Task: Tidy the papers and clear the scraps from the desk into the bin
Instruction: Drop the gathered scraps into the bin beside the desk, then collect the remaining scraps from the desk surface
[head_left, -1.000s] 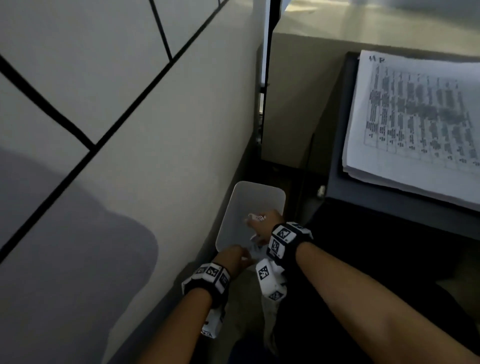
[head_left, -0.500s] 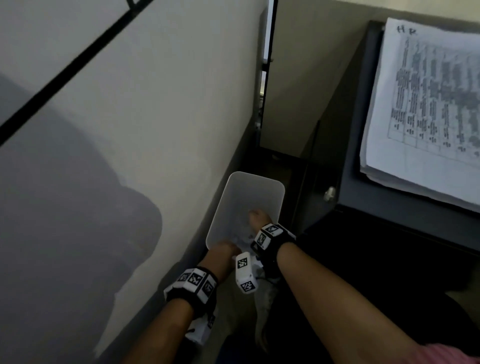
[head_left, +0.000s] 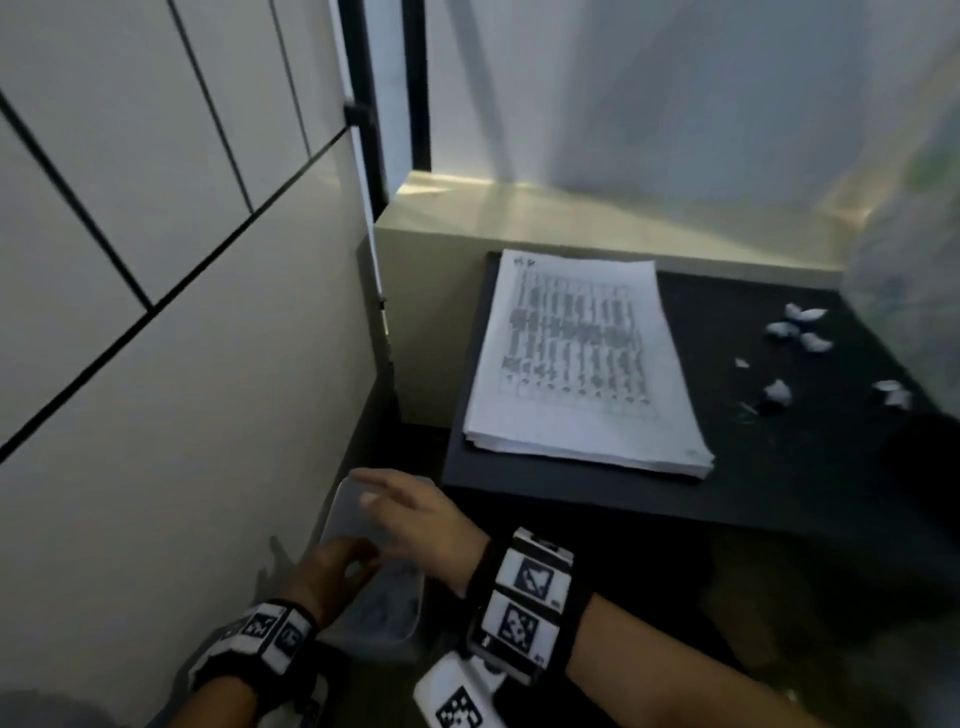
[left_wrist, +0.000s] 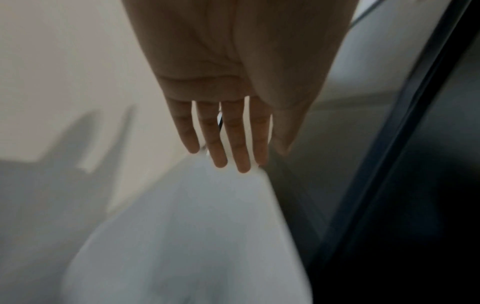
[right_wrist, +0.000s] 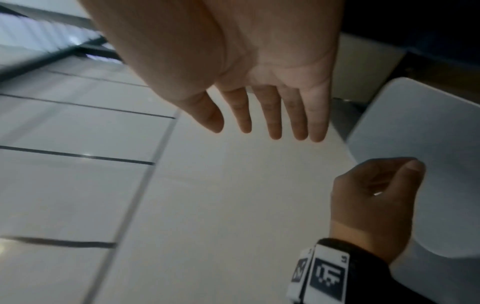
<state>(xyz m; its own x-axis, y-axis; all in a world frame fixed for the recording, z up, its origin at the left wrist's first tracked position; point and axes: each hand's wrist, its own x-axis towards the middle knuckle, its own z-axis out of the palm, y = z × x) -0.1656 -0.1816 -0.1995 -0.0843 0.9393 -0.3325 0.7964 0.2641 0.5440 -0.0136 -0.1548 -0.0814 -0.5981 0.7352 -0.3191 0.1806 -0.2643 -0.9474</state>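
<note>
desk (head_left: 779, 493): dark top; tidy paper stack (head_left: 582, 358) lies squared at its left, likely already sorted.
bin (head_left: 348, 514): white, on the floor between wall and desk, under both hands, placed to catch drops.
right hand (head_left: 415, 525): fingers spread, nothing held, above the bin.
left hand (head_left: 332, 571): empty; wrist view shows straight fingers, head view blurs them.
scraps (head_left: 800, 332): several crumpled bits at the desk's far right, seen only in the head view; clearing seems unfinished.
</note>
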